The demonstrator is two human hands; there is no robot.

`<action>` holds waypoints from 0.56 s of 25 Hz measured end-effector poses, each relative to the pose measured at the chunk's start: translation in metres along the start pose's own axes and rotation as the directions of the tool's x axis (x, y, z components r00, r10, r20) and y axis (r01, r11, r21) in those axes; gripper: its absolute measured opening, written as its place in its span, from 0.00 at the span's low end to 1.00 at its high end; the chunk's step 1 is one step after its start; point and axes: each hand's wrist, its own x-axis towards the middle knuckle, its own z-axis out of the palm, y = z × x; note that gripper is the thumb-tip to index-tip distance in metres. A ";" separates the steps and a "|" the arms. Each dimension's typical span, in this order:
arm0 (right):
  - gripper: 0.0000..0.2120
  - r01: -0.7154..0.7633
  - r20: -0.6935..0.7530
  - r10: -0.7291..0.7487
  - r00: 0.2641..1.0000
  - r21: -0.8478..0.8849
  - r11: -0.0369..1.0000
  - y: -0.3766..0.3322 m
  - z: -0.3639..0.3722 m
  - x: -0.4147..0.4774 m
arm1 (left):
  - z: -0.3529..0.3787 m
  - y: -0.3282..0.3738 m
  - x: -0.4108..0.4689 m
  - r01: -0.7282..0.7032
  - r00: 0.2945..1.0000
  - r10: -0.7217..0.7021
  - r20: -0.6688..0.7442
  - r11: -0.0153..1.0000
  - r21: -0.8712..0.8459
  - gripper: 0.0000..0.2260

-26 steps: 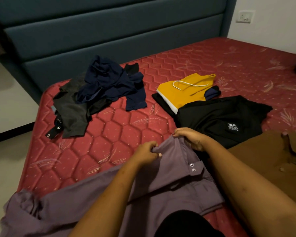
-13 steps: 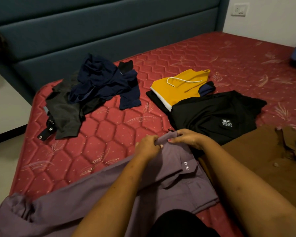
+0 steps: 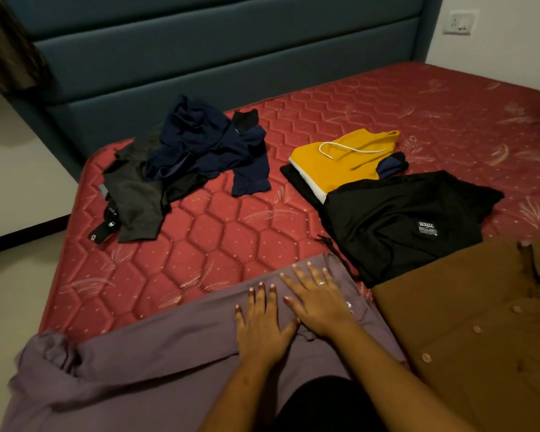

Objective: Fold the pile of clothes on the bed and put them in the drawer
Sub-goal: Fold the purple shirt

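A purple shirt [image 3: 156, 353] lies spread across the near edge of the red mattress [image 3: 231, 235]. My left hand [image 3: 262, 322] and my right hand [image 3: 318, 297] both press flat on it, fingers straight, side by side near its upper end. A brown buttoned shirt [image 3: 468, 322] lies to the right of the purple one. Beyond it rests a black garment [image 3: 399, 222] with a white label. A yellow garment [image 3: 343, 163] with a white cord sits behind that. An unfolded heap of navy clothes [image 3: 206, 145] and grey clothes [image 3: 134, 194] lies at the far left.
A blue padded headboard [image 3: 200, 57] runs along the back. The floor [image 3: 10, 300] drops off past the mattress's left edge. A wall socket [image 3: 459, 21] sits at the top right. No drawer is in view.
Both hands have let go of the pinched purple fabric and now lie flat on it. The shirt's upper end has been laid down on the mattress.
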 end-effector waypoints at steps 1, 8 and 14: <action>0.46 -0.079 0.013 0.080 0.997 -0.030 0.996 0.002 0.003 0.000 | -0.002 -0.009 -0.004 -0.007 1.000 0.007 0.018 1.000 0.010 0.45; 0.42 -0.333 -0.244 0.302 0.922 -0.099 0.938 -0.034 -0.019 0.000 | -0.034 -0.122 -0.065 0.072 0.985 -0.081 0.151 0.995 0.062 0.48; 0.37 -0.105 -0.227 0.086 0.970 -0.074 0.992 -0.186 -0.020 0.012 | -0.089 -0.254 -0.166 0.192 0.973 -0.204 0.109 0.976 0.107 0.35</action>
